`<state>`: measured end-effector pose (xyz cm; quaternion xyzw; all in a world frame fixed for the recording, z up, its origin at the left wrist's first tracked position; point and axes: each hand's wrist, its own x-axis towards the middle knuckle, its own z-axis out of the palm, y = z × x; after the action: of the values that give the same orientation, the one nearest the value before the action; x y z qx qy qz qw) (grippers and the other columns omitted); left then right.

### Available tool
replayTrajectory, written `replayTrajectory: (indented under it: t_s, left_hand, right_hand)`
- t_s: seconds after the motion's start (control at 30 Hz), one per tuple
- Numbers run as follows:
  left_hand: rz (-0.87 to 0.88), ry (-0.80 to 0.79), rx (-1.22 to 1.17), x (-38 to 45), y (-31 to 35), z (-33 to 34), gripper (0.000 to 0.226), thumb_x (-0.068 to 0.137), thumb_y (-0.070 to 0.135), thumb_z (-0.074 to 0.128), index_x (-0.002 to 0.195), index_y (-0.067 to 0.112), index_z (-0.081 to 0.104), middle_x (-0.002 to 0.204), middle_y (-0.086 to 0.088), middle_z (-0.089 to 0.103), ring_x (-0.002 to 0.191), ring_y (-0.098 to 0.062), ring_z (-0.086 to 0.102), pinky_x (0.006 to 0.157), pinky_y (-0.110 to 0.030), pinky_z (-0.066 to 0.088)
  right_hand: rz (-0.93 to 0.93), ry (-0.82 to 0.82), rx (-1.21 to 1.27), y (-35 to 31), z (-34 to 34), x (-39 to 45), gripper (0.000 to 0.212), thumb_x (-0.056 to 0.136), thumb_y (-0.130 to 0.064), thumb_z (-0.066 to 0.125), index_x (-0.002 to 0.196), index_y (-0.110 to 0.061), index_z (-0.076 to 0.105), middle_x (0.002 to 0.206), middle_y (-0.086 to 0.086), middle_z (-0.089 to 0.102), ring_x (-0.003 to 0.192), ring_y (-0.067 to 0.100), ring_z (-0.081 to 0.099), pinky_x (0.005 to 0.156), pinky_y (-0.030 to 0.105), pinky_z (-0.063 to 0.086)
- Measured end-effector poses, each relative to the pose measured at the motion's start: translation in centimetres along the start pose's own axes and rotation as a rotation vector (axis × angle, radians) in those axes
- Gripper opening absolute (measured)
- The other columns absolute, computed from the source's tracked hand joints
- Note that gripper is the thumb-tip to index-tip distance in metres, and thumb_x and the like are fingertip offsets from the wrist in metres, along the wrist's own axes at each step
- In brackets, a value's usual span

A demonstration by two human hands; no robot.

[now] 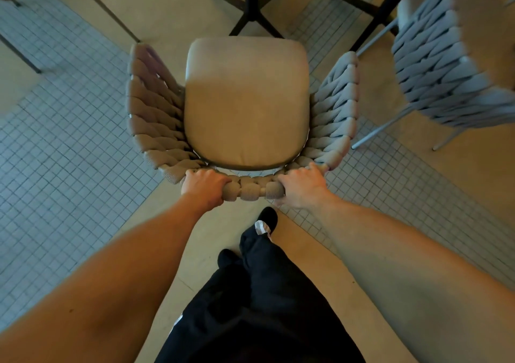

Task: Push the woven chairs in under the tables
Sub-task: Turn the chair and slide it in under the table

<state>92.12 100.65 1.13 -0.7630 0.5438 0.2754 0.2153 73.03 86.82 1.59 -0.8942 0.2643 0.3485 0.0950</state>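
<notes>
Presently —
Woven chair [245, 106]: front edge just beside black table base [250, 6].
Left hand [204, 185]: clamped on backrest top rail.
Right hand [302, 185]: likewise clamped.
Room: bare floor [69, 153] both sides; second chair [446, 64] right.

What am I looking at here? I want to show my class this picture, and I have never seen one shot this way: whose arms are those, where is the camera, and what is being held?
There is no machine here. A person wears a wide-angle camera on the head, looking down, so the two bare arms are their own. The left hand and right hand both grip the top of the backrest of a woven chair with a tan cushion. Just beyond it stands a black table base on the floor, which is part tile, part smooth. A second woven chair stands at the right, blurred. Below are the person's dark trousers and shoes.
</notes>
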Motion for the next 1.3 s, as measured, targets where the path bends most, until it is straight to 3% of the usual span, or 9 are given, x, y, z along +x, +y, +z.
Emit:
replayTrajectory:
  t_s: [0.53, 0.8, 1.2, 1.3]
  left_hand:
    - [0.015, -0.014, 0.001, 10.4, 1.4, -8.7, 0.035, 0.091, 0.035, 0.064, 0.125, 0.04, 0.058, 0.121, 0.001, 0.063, 0.114, -0.028, 0.06, 0.089, -0.045, 0.043]
    - [0.015, -0.033, -0.016, 15.8, 1.5, -12.3, 0.033, 0.091, 0.034, 0.063, 0.124, 0.04, 0.057, 0.118, 0.002, 0.063, 0.113, -0.027, 0.059, 0.082, -0.042, 0.037]
    - [-0.009, -0.076, -0.04, 18.4, 2.4, -14.5, 0.04, 0.09, 0.03, 0.064, 0.128, 0.04, 0.055, 0.124, 0.004, 0.063, 0.118, -0.027, 0.058, 0.095, -0.047, 0.037]
    - [0.02, -0.113, -0.095, 18.6, 2.0, -14.6, 0.053, 0.086, 0.045, 0.069, 0.135, 0.038, 0.052, 0.132, 0.004, 0.061, 0.124, -0.026, 0.055, 0.101, -0.048, 0.036]
  right_hand:
    - [0.053, -0.039, -0.004, 9.3, -6.1, 8.0, 0.055, 0.082, -0.073, 0.062, 0.12, -0.033, 0.059, 0.116, -0.004, 0.068, 0.115, 0.025, 0.061, 0.107, 0.052, 0.03]
    - [0.083, -0.047, -0.018, 12.9, -9.4, 11.2, 0.059, 0.083, -0.073, 0.062, 0.125, -0.032, 0.058, 0.124, -0.001, 0.065, 0.121, 0.026, 0.057, 0.108, 0.051, 0.029]
    - [0.063, -0.079, 0.047, 15.9, -10.5, 13.5, 0.056, 0.082, -0.069, 0.066, 0.121, -0.03, 0.058, 0.116, 0.001, 0.067, 0.118, 0.028, 0.058, 0.103, 0.052, 0.028]
    - [0.04, -0.089, 0.085, 16.5, -10.3, 13.6, 0.056, 0.081, -0.067, 0.066, 0.121, -0.029, 0.056, 0.12, 0.002, 0.066, 0.12, 0.028, 0.056, 0.104, 0.053, 0.028]
